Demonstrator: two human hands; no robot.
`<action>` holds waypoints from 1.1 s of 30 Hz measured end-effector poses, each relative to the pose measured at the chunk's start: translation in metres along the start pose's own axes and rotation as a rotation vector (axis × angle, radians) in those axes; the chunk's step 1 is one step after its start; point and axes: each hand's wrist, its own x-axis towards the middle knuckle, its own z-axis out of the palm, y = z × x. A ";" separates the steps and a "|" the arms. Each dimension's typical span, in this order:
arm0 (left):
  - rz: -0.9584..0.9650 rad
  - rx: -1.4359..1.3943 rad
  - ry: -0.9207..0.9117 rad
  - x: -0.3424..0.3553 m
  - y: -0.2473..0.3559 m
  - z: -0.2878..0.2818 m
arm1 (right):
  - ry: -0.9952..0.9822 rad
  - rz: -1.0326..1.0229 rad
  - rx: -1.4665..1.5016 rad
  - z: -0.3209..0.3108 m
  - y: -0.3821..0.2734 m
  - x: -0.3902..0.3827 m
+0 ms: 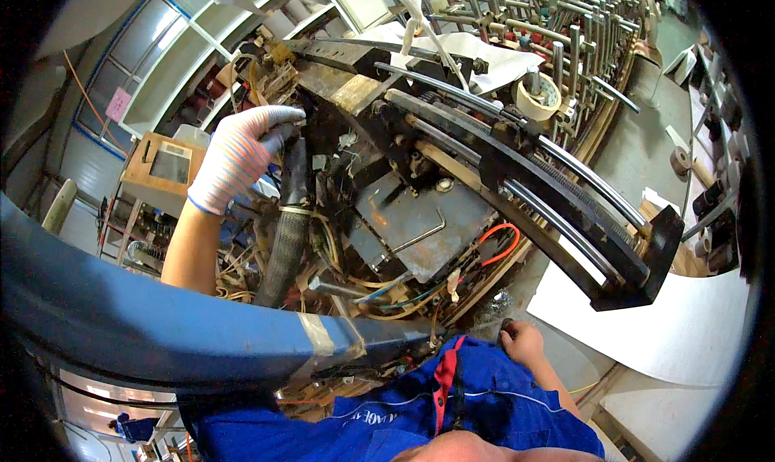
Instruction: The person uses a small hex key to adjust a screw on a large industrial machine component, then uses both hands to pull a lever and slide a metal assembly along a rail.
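Note:
My left hand (238,151), in a white striped knit glove, reaches over the blue machine beam (202,317). Its fingers are bent and closed at the top end of a thick black hose (286,244); a small dark part shows at the fingertips, too hidden to name. My bare right hand (525,342) is low by my right side, curled round something dark that I cannot make out. Between the hands, an L-shaped hex key (420,234) lies on a grey metal plate (440,208) inside the machine.
Black rails with steel rods (557,196) run to the right. A tape roll (537,97) sits beyond them, before a rack of metal bars (565,26). Loose wires and an orange-red cable (510,229) edge the plate. A white sheet (646,325) lies at right.

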 end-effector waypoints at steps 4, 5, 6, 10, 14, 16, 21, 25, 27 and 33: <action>0.264 0.315 0.007 -0.005 0.002 -0.007 | 0.047 -0.063 -0.005 0.009 0.006 0.004; 0.321 0.502 0.006 -0.003 0.011 -0.009 | 0.036 -0.057 -0.006 0.009 0.007 0.005; 0.352 0.494 -0.012 0.001 0.012 -0.010 | 0.025 -0.051 -0.007 0.009 0.009 0.006; 0.295 0.564 -0.145 0.008 0.008 -0.020 | -0.018 -0.004 0.013 0.006 0.003 0.011; 0.392 0.522 -0.192 0.022 0.009 -0.025 | -0.033 -0.050 -0.013 0.006 0.005 0.015; 0.389 0.516 -0.194 0.026 0.014 -0.026 | -0.034 -0.059 -0.031 0.008 0.004 0.019; 0.327 0.632 -0.079 0.024 0.012 -0.024 | -0.147 -0.052 -0.011 0.004 -0.002 0.035; 0.036 0.591 0.123 0.031 0.013 0.015 | -0.138 -0.026 -0.056 0.007 0.009 0.034; -0.031 0.348 0.173 0.029 0.013 0.019 | -0.126 -0.035 -0.067 0.005 0.007 0.035; -0.241 -0.147 0.004 0.002 0.015 -0.005 | -0.119 -0.045 -0.082 0.026 0.013 0.039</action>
